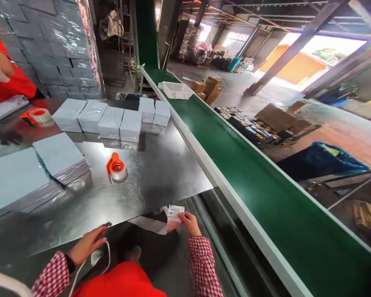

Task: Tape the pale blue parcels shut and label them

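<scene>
Printed label (175,217) pinched in right hand (189,223)

Right fingers clenched on the label, held just past the steel worktop (156,167) edge; a loose pinch could drop it into the dark gap (170,255) below. Left hand (87,246) curled beside a white cord (109,255); grip cannot be told. A tug could snag that cord. Counted: eight plastic-wrapped packs (110,123), two tape dispensers (116,167), one label.
</scene>
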`<state>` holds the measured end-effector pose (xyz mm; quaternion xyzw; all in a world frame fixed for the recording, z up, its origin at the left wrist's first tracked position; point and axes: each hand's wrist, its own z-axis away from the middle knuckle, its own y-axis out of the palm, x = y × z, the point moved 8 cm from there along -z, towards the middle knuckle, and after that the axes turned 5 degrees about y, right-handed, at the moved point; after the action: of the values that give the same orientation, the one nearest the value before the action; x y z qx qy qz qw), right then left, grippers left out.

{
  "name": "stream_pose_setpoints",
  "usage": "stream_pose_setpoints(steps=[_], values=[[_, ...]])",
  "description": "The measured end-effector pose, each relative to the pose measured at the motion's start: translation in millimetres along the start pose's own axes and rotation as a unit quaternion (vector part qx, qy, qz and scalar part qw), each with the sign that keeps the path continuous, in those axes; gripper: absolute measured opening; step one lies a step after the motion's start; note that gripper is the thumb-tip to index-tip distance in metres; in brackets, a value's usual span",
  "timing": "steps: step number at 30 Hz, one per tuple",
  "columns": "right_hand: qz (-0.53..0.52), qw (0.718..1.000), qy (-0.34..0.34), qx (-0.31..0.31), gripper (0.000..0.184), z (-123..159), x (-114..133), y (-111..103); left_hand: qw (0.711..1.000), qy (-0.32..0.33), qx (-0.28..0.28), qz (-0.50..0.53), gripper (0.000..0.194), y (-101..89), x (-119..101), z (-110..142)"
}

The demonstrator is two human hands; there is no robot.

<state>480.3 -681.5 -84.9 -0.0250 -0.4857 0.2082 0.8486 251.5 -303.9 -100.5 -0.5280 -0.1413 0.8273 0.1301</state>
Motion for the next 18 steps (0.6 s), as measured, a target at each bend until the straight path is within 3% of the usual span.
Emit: stream_pose_setpoints(steps=[1, 3, 6, 8, 10, 14, 18], values=[[-0.003, 1.000, -0.014, 0.016, 0.046, 14.6, 15.6, 8.8, 0.999, 0.001, -0.007, 0.035, 0.060, 0.0, -4.1, -1.2], [-0.008, 0.996, -0.048, 0.073, 0.047, 41.5, 49.4, 46.6, 0.994, 0.015, -0.010, 0.111, 0.064, -0.1, -22.6, -1.5], [0.004, 0.980, -0.130, 0.153, 0.043, 77.3, 101.1, 135.2, 0.980, 0.090, -0.001, 0.177, 0.077, -10.8, -72.7, 4.8], [0.025, 0.964, -0.189, 0.184, 0.039, 99.0, 129.9, 197.6, 0.961, 0.155, -0.017, 0.229, 0.079, -31.6, -104.4, 15.1], [0.048, 0.946, -0.238, 0.217, 0.037, 118.9, 153.8, 252.8, 0.931, 0.202, -0.049, 0.301, 0.067, -59.8, -119.4, 29.3], [0.083, 0.895, -0.347, 0.267, 0.027, 150.9, 203.0, 328.5, 0.894, 0.233, -0.184, 0.335, 0.037, -122.5, -97.3, 60.9], [0.083, 0.865, -0.385, 0.311, 0.020, 165.8, 241.4, 383.6, 0.886, 0.182, -0.351, 0.243, 0.050, -174.2, -56.2, 94.7]])
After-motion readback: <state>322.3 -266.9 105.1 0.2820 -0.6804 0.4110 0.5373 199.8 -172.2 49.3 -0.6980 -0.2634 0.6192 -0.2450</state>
